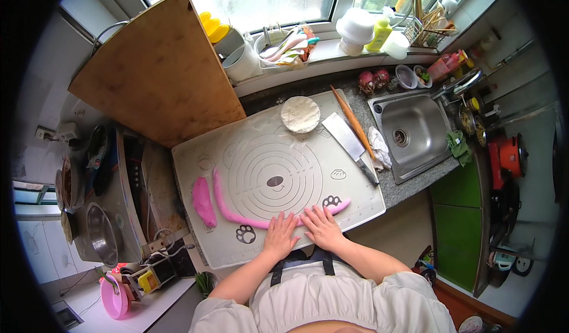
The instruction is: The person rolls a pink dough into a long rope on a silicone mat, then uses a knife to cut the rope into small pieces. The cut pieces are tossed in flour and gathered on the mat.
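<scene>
Both of my hands lie flat, palms down, on a long pink dough rope [242, 219] that curves across a printed kneading mat [284, 248]. My left hand [281, 236] presses on its middle part, and my right hand [323, 230] rests on it just to the right, the rope's tapered end showing beyond the fingers. A flat pink dough piece [204, 202] lies left of the rope's raised end. Farther back on the mat stands a bowl of white flour [300, 114]. At the mat's right are a cleaver [344, 135] and a wooden rolling pin [353, 121].
A large wooden board [155, 70] leans at the back left. Right of the mat are a white cloth [379, 148] and a steel sink [413, 128] with a faucet [460, 84]. Red onions [373, 80] sit behind the sink. A steel bowl [103, 233] stands far left.
</scene>
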